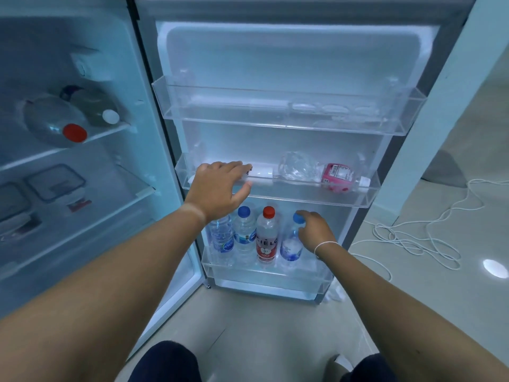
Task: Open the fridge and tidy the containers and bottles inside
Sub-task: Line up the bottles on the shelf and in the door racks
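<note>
Bottles stand four in a row in the bottom door bin [270,274], and the right hand [314,232] has its fingers curled round the blue-capped bottle [292,241] at the row's right end. Up on the middle door shelf [355,197] the left hand [217,186] reaches over a white item, fingers spread and loose — no clear grip yet. Risk here: the pink-labelled bottle [316,172] lies on its side on that shelf — a nudge could roll it, and a tilted lift below could topple the red-capped bottle [266,238].
</note>
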